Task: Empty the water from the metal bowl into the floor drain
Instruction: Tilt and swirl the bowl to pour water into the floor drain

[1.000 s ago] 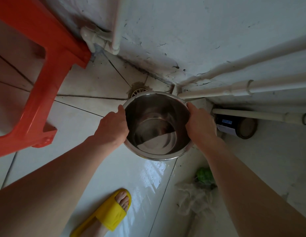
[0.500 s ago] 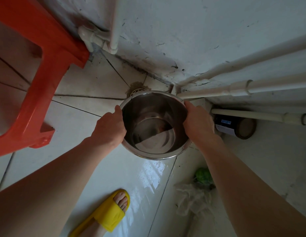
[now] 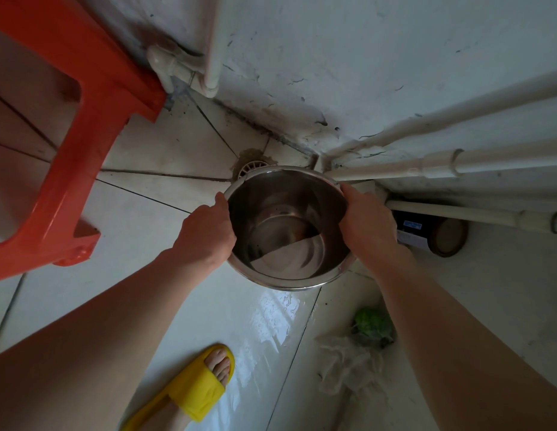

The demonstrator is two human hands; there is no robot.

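A deep metal bowl hangs above the tiled floor near the wall corner, with water in its bottom. My left hand grips its left rim and my right hand grips its right rim. The round white floor drain, ringed by a brown stain, peeks out just beyond the bowl's far rim; most of it is hidden by the bowl.
An orange plastic stool stands at the left. White pipes run along the wall at the right, a dark tin below them. A mop head lies at lower right. My foot in a yellow slipper stands on wet tile.
Bowl and both hands have shifted slightly up and away, toward the drain. The water inside has tilted a little.
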